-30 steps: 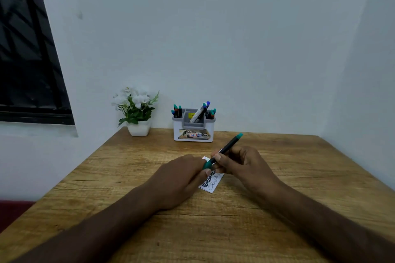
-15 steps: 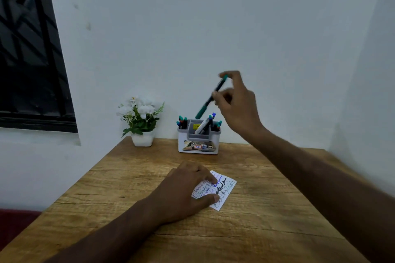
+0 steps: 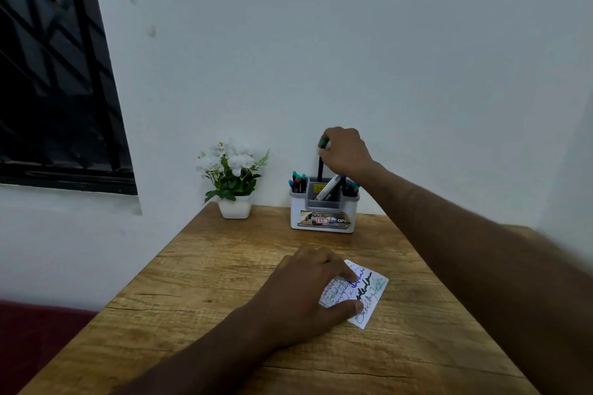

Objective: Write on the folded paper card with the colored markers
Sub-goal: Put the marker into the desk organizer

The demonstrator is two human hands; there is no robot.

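The right hand (image 3: 345, 151) pinches a green-capped marker (image 3: 320, 163) upright, its lower end inside the white organizer (image 3: 324, 208) at twelve o'clock. The left hand (image 3: 305, 295) presses spread fingers on the scribbled paper card (image 3: 369, 292) lying mid-table (image 3: 208, 282). A potted white flower (image 3: 232, 176) stands at eleven o'clock, clear of both arms.

The table (image 3: 224, 266) was matt, grained wood; the card (image 3: 369, 295) thin white paper, inked; the holder (image 3: 324, 212) and flowerpot (image 3: 235, 207) smooth white plastic, slightly glossy.
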